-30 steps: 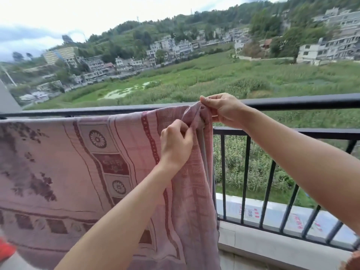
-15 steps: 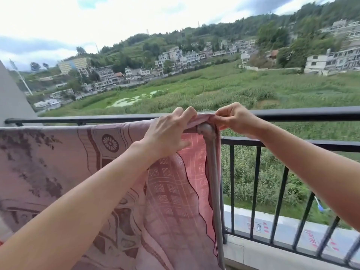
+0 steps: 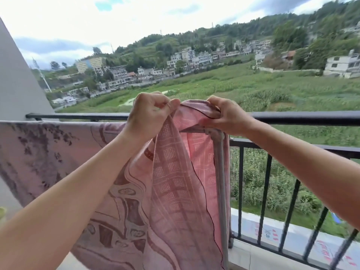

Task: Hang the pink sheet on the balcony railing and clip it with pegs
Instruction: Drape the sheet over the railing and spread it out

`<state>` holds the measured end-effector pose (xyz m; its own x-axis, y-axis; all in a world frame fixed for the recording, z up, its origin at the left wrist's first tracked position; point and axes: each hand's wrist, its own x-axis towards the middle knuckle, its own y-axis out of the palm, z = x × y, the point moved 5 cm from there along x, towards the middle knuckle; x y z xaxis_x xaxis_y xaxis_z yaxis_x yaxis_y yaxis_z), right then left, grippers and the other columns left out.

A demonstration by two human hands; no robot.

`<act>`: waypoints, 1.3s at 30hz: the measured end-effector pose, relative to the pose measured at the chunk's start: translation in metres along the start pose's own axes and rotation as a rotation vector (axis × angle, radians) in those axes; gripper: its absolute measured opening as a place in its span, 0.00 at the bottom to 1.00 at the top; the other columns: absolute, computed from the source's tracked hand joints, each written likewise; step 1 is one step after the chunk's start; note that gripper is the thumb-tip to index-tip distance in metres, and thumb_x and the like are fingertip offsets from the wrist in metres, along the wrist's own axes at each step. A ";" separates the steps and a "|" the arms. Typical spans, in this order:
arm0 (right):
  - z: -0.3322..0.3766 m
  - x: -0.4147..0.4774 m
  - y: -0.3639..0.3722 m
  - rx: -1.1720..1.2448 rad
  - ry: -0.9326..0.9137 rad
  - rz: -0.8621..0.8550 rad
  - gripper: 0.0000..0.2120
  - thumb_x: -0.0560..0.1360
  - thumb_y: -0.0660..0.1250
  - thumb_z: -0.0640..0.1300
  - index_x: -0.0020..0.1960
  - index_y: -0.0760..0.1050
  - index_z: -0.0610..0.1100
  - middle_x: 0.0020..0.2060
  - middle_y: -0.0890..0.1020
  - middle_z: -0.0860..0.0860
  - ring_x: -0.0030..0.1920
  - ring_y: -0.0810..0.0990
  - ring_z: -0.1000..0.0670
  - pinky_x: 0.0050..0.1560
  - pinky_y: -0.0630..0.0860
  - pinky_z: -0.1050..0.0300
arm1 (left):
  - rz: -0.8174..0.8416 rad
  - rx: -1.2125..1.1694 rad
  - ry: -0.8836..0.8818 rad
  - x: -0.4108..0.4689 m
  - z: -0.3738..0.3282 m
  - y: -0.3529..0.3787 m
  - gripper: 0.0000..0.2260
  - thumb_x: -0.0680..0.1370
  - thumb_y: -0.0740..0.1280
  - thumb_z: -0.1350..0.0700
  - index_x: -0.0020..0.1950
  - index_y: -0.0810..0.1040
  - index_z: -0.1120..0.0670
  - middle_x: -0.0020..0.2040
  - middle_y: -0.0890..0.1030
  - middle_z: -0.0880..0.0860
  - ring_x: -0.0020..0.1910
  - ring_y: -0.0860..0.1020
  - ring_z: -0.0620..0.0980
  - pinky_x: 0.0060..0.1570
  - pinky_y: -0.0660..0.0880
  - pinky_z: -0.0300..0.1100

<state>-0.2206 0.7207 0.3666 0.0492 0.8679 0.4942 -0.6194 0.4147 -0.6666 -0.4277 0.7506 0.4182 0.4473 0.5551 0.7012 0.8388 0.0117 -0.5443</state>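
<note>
The pink patterned sheet (image 3: 58, 152) hangs over a horizontal bar, spreading left and down in front of the black balcony railing (image 3: 302, 117). My left hand (image 3: 150, 115) pinches a raised fold of its right edge above the bar. My right hand (image 3: 224, 115) grips the same edge a little further right, over the corner of a grey metal rack frame (image 3: 221, 172). The cloth arches between the two hands, lifted clear of the bar. No pegs are in view.
The railing's vertical bars (image 3: 265, 191) stand at the right, above a low concrete ledge (image 3: 272, 242). A grey wall (image 3: 17, 84) closes the left side. Beyond the rail lie green fields and hillside buildings.
Both hands have lifted the sheet's right edge up off the rack corner. My left hand moved from resting flat on the cloth to pinching it. The view has tilted upward.
</note>
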 end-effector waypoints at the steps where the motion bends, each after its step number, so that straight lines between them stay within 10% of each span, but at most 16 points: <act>1: 0.001 -0.001 -0.003 -0.104 -0.048 -0.097 0.13 0.73 0.73 0.46 0.54 0.76 0.44 0.43 0.82 0.50 0.39 0.80 0.49 0.42 0.80 0.52 | -0.015 0.006 0.015 -0.003 -0.005 -0.003 0.11 0.76 0.70 0.53 0.40 0.84 0.60 0.40 0.82 0.56 0.41 0.80 0.55 0.43 0.77 0.44; 4: -0.004 -0.002 -0.008 -0.260 -0.125 -0.189 0.11 0.75 0.71 0.41 0.57 0.79 0.43 0.46 0.84 0.48 0.41 0.77 0.52 0.38 0.70 0.67 | -0.045 0.170 0.115 -0.020 -0.021 -0.006 0.10 0.76 0.71 0.55 0.39 0.84 0.59 0.36 0.80 0.53 0.35 0.77 0.51 0.38 0.72 0.42; 8: -0.023 0.009 -0.002 -0.277 -0.117 0.005 0.10 0.72 0.75 0.43 0.51 0.82 0.41 0.45 0.85 0.46 0.42 0.81 0.49 0.47 0.81 0.50 | 0.057 0.422 0.125 -0.051 -0.020 0.017 0.07 0.76 0.71 0.55 0.43 0.83 0.58 0.39 0.84 0.53 0.32 0.76 0.45 0.37 0.75 0.41; 15: -0.064 -0.013 0.031 -0.316 -0.169 0.098 0.05 0.71 0.71 0.41 0.45 0.84 0.45 0.39 0.85 0.47 0.42 0.83 0.45 0.45 0.79 0.53 | 0.078 0.627 -0.095 -0.112 0.002 0.040 0.07 0.71 0.65 0.58 0.43 0.83 0.57 0.42 0.81 0.53 0.40 0.80 0.59 0.42 0.78 0.53; 21: -0.037 -0.014 -0.005 -0.128 -0.283 -0.216 0.09 0.74 0.69 0.37 0.52 0.83 0.38 0.45 0.86 0.46 0.42 0.84 0.50 0.48 0.81 0.54 | -0.164 0.608 -0.091 -0.132 -0.018 0.021 0.03 0.70 0.71 0.65 0.40 0.83 0.59 0.38 0.81 0.52 0.35 0.77 0.50 0.39 0.76 0.43; 29: -0.061 -0.027 0.058 -0.169 -0.104 -0.023 0.07 0.74 0.70 0.49 0.46 0.83 0.46 0.38 0.86 0.50 0.37 0.82 0.49 0.43 0.81 0.51 | -0.049 0.389 -0.332 -0.168 0.018 0.060 0.06 0.69 0.74 0.64 0.36 0.80 0.56 0.32 0.79 0.49 0.31 0.76 0.47 0.36 0.76 0.47; 39: -0.068 -0.001 0.065 -0.220 0.071 -0.170 0.08 0.75 0.67 0.51 0.46 0.83 0.49 0.37 0.85 0.53 0.38 0.81 0.50 0.41 0.80 0.54 | -0.361 0.234 0.002 -0.122 -0.008 0.039 0.05 0.73 0.72 0.65 0.38 0.78 0.61 0.37 0.79 0.53 0.34 0.77 0.49 0.35 0.76 0.43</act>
<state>-0.2079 0.7649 0.2849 0.1979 0.7945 0.5741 -0.4128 0.5988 -0.6863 -0.4475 0.6762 0.3152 0.1392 0.4790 0.8667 0.8489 0.3930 -0.3536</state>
